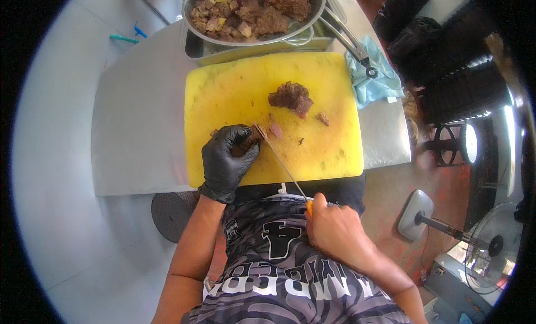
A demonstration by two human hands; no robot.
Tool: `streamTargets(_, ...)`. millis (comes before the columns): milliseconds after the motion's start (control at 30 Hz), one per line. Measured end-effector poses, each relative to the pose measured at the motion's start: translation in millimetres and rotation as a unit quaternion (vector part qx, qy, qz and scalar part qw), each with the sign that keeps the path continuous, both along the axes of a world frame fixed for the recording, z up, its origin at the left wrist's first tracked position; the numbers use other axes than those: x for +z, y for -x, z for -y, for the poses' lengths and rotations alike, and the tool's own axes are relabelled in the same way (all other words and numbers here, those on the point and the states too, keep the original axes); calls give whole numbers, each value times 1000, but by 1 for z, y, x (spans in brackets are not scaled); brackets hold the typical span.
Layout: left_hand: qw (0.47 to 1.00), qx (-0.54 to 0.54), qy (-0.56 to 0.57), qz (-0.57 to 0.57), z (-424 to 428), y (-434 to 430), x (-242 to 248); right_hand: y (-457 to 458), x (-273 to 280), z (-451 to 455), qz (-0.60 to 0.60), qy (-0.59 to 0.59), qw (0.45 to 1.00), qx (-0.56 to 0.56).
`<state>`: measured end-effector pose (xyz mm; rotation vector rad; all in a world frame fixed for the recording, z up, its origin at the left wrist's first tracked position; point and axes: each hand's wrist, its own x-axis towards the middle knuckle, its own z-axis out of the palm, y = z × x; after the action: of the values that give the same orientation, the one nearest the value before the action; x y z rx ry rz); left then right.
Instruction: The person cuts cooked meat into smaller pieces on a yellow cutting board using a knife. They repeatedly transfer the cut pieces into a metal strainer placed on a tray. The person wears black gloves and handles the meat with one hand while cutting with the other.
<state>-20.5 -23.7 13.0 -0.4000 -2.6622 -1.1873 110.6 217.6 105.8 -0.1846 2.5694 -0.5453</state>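
Note:
My left hand (228,163), in a black glove, grips a piece of dark cooked meat (245,146) against the yellow cutting board (331,152). Bare, my right hand (337,227) holds a knife (287,169) by its orange handle, which is mostly covered by my fingers. The thin blade slants up and left, its tip end at the right side of the held meat. A small pinkish slice (276,129) lies just right of the blade. Farther up the board rests a larger chunk of meat (292,99), with a small scrap (323,118) beside it.
A metal pan (251,42) of cut and whole meat stands over a metal tray (268,52) beyond the board. Its long handle (349,41) reaches over a light-blue cloth (372,81). The metal table (138,127) ends near my waist. A standing fan (494,246) is at right.

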Motion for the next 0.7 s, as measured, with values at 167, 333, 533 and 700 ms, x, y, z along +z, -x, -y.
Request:
streamTargets(167,999,1,-32,-32,-2,-2,2,-3,24,-12,-29,26,999,-14)
streamTargets(333,998,11,-43,-35,-1,-4,2,6,24,-1,-48,28,998,1)
streamTargets(533,999,8,-43,-18,1,-1,-2,24,4,9,-92,29,995,24)
streamTargets(700,1000,5,-22,5,3,2,0,67,-24,22,-102,76,992,23)
